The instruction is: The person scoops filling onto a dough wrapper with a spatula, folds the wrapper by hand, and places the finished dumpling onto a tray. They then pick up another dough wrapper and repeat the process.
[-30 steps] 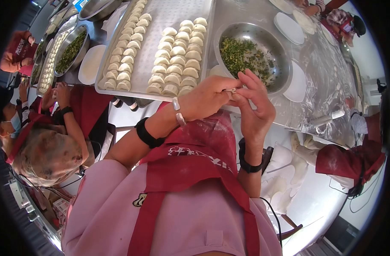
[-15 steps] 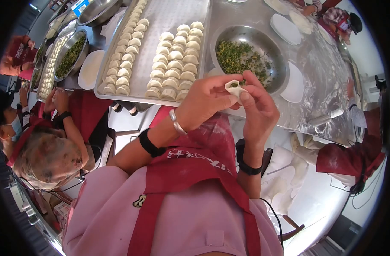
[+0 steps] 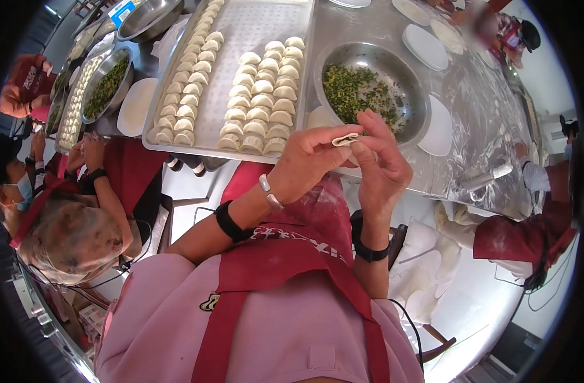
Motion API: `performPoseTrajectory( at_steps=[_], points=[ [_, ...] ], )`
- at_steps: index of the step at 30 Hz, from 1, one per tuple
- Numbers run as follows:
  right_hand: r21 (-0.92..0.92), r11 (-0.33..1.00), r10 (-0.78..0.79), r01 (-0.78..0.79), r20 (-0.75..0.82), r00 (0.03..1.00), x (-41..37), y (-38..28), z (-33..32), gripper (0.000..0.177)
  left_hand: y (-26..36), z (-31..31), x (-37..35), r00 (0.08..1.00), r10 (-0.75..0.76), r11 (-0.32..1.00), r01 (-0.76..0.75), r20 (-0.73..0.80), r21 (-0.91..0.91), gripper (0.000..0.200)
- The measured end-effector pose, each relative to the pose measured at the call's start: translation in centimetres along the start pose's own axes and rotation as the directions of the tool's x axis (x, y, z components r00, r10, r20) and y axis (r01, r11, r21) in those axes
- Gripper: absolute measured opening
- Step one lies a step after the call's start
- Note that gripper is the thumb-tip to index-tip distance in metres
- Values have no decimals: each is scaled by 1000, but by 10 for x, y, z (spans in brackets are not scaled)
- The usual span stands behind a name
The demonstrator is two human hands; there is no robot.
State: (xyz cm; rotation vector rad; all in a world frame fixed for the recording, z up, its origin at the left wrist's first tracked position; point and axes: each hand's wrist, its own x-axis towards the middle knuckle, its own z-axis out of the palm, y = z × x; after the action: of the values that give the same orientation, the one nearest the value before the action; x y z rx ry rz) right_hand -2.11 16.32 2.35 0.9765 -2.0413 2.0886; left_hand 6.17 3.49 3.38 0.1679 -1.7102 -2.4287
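Note:
Between both hands, just in front of the table edge, is a dumpling (image 3: 345,139) with its wrapper folded over and a dark gap along the rim. My left hand (image 3: 308,155) pinches its left side between thumb and fingers. On its right side my right hand (image 3: 381,158) grips it with thumb and fingertips. Beyond my hands sits a steel bowl (image 3: 419,96) with chopped green filling (image 3: 352,89). To the left, a metal tray (image 3: 231,38) carries rows of folded dumplings (image 3: 263,86).
White plates (image 3: 426,48) and a plate (image 3: 440,127) lie around the bowl. A rolling pin (image 3: 486,177) rests on the floured steel table (image 3: 477,121). Another bowl of filling (image 3: 106,83) stands at left. Co-workers are on both sides, one (image 3: 113,191) close at my left.
The wrapper has gone from an open cup shape to a flatter fold with its edges closer together. Both hands have shifted slightly down and turned.

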Motion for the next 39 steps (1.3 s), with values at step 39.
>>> performPoseTrajectory(
  at_steps=[39],
  points=[
    [-168, 979, -102, 116, 90, 991, 1, -2, 11, 15, 0, -3, -4, 997, -60, 992, 56, 38, 117, 53]
  ],
)
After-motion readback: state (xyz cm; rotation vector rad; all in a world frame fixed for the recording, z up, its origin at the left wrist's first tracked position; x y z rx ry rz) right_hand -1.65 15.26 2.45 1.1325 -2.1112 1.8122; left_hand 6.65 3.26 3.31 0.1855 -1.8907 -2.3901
